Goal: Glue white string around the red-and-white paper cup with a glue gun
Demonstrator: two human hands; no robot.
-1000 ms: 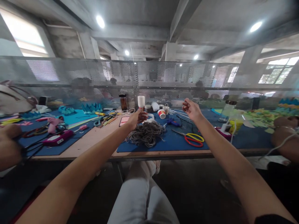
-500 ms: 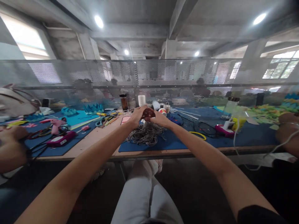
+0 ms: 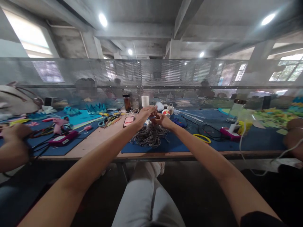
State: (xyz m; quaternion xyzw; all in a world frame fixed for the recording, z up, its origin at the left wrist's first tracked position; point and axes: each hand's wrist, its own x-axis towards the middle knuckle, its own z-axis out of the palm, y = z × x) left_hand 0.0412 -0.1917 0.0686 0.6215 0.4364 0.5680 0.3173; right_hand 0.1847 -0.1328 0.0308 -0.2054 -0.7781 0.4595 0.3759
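A loose heap of grey cord (image 3: 151,136) lies on the blue mat (image 3: 180,146) at the table's front edge. Just above and behind this heap, my left hand (image 3: 148,113) and my right hand (image 3: 163,120) come together, fingertips pinched close to each other. Whatever sits between the fingers is too small to make out. A red and white paper cup (image 3: 166,113) stands right behind my right hand. Left of my left wrist lies a phone (image 3: 128,121) with a lit screen.
A dark jar (image 3: 127,102) and a white spool (image 3: 145,101) stand at the back. A purple power strip (image 3: 63,138) with cables lies left, another (image 3: 230,134) right, near a yellow ring (image 3: 201,138). Co-workers' arms (image 3: 14,142) reach in at both sides. A perforated screen (image 3: 165,75) closes the rear.
My hands have shifted slightly; the fingers of my right hand are now curled lower, beneath the left fingertips. The phone shows more fully. The whole view has moved a little.
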